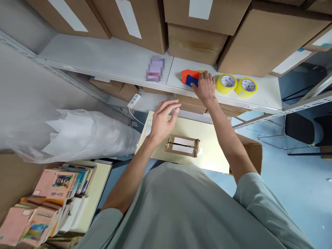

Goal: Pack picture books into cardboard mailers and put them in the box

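My right hand (206, 86) reaches up to the white shelf (109, 57) and is closed on an orange and blue tape dispenser (190, 78) lying there. Two yellow tape rolls (236, 84) sit just right of it. My left hand (163, 119) hovers with fingers spread and holds nothing, above the pale yellow table (215, 152). A small taped cardboard parcel (183, 145) with two white labels lies on that table, just below the left hand.
Large cardboard boxes (197, 41) line the back of the shelf. A crumpled white plastic sheet (77, 135) lies left. Stacked colourful books (49, 204) sit at lower left. An open box (250, 152) stands right of the table; a white power strip (133, 101) hangs under the shelf.
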Tool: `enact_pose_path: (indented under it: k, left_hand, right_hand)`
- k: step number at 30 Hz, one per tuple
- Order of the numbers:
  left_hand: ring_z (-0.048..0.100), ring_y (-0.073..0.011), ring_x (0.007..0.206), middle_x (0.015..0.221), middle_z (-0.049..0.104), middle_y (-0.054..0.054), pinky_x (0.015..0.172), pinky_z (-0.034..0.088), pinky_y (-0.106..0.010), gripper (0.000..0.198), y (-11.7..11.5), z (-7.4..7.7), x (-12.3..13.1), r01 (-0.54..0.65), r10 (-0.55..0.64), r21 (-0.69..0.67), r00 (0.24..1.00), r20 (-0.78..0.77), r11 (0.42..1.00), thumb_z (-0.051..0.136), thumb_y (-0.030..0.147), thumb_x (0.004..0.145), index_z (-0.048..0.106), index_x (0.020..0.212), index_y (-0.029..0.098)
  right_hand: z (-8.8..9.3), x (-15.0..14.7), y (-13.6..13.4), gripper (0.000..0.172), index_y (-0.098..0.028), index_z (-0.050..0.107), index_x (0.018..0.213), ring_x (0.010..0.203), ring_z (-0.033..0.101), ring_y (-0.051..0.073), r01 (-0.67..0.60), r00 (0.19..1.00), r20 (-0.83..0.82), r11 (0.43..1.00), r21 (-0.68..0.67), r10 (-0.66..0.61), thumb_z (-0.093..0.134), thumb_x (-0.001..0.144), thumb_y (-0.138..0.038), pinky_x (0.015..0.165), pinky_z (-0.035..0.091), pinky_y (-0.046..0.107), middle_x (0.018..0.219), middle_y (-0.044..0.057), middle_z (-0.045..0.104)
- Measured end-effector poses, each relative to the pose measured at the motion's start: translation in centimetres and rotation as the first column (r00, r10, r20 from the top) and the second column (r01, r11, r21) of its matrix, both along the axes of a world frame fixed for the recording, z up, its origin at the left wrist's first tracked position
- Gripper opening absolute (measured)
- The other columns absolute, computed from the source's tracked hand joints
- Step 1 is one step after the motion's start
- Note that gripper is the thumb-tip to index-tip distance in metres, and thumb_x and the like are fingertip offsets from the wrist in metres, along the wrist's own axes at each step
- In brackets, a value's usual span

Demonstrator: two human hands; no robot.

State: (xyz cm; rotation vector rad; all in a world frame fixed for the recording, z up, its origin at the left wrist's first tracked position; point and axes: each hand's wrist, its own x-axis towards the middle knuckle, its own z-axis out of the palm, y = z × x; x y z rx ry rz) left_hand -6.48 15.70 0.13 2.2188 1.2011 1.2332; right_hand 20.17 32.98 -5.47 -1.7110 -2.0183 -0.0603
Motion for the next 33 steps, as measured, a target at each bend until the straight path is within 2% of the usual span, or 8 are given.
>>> enact_pose_path:
  k: [5,8,11,14,17,20,26,33]
  left_hand:
    - [0.074,-0.0256,0.138,0.135,0.081,-0.008,0.122,0.061,-0.047,0.035,-0.6,-1.2,-1.2,0.037,-0.036,-0.048,0.999,0.039,0.998,0.054,0.047,0.12,0.081,0.133,0.029]
    - [0.076,-0.0252,0.135,0.134,0.082,-0.008,0.12,0.063,-0.046,0.035,-0.9,-2.1,-2.1,0.044,-0.037,-0.078,0.995,0.094,0.996,0.054,0.046,0.12,0.08,0.134,0.029]
    - [0.077,-0.0243,0.132,0.133,0.082,-0.008,0.119,0.063,-0.044,0.035,-1.5,-3.3,-3.4,0.009,0.008,-0.104,0.987,0.158,0.995,0.054,0.046,0.12,0.079,0.136,0.027]
    - [0.076,-0.0235,0.131,0.139,0.079,-0.01,0.113,0.066,-0.041,0.037,-2.5,-4.2,-5.0,-0.054,0.088,-0.143,0.966,0.243,0.988,0.053,0.047,0.12,0.074,0.143,0.026]
    - [0.076,-0.0233,0.131,0.145,0.075,-0.012,0.11,0.068,-0.04,0.042,-4.0,-4.5,-6.7,-0.099,0.163,-0.215,0.938,0.305,0.972,0.052,0.05,0.12,0.068,0.151,0.028]
    - [0.076,-0.0231,0.13,0.145,0.074,-0.012,0.109,0.069,-0.04,0.043,-5.5,-4.4,-8.3,-0.091,0.178,-0.254,0.921,0.348,0.963,0.053,0.054,0.119,0.066,0.152,0.029]
    - [0.078,-0.0254,0.126,0.133,0.08,-0.008,0.111,0.068,-0.046,0.029,-8.3,-3.8,-10.7,-0.025,0.084,-0.173,0.934,0.346,0.985,0.061,0.043,0.116,0.073,0.14,0.03]
    - [0.08,-0.0265,0.114,0.124,0.084,-0.006,0.103,0.066,-0.047,0.029,-8.7,-4.0,-11.5,0.069,-0.067,0.004,0.939,0.338,0.998,0.082,0.035,0.105,0.075,0.133,0.032]
  right_hand:
    - [0.7,-1.5,0.3,0.081,0.008,0.063,0.132,0.144,0.072,0.037,0.122,0.992,0.04,0.99,-0.078,-0.119,0.008,0.124,-0.051,0.126,0.047,0.061,0.145,0.035,0.07]
    - [1.6,-2.6,-1.7,0.077,0.01,0.056,0.139,0.135,0.078,0.037,0.183,0.979,0.128,0.965,-0.189,-0.161,0.02,0.125,-0.056,0.125,0.049,0.057,0.135,0.037,0.075]
    - [2.1,-4.0,-6.3,0.073,0.006,0.049,0.148,0.129,0.079,0.04,0.152,0.984,0.128,0.955,-0.255,-0.122,0.033,0.124,-0.061,0.117,0.056,0.055,0.129,0.034,0.077]
    - [2.0,-5.6,-12.7,0.074,-0.012,0.052,0.147,0.115,0.081,0.044,0.083,0.995,0.072,0.96,-0.267,-0.066,0.054,0.112,-0.078,0.102,0.067,0.059,0.122,0.026,0.081]
    - [2.2,-7.4,-19.3,0.075,-0.025,0.055,0.146,0.115,0.08,0.044,-0.058,0.998,-0.019,0.963,-0.263,0.055,0.051,0.106,-0.089,0.095,0.071,0.061,0.123,0.02,0.078]
    - [3.1,-9.3,-24.3,0.073,-0.028,0.055,0.147,0.114,0.079,0.043,-0.078,0.997,-0.038,0.951,-0.301,0.069,0.05,0.106,-0.089,0.095,0.071,0.063,0.122,0.02,0.077]
    - [5.3,-11.9,-28.8,0.063,-0.028,0.056,0.146,0.11,0.08,0.04,-0.026,0.999,0.03,0.939,-0.342,0.038,0.057,0.109,-0.08,0.095,0.072,0.06,0.116,0.017,0.079]
    - [6.2,-13.0,-32.1,0.052,-0.023,0.053,0.14,0.091,0.079,0.033,-0.025,0.991,0.125,0.976,-0.216,0.053,0.066,0.112,-0.064,0.079,0.071,0.051,0.1,0.011,0.079]
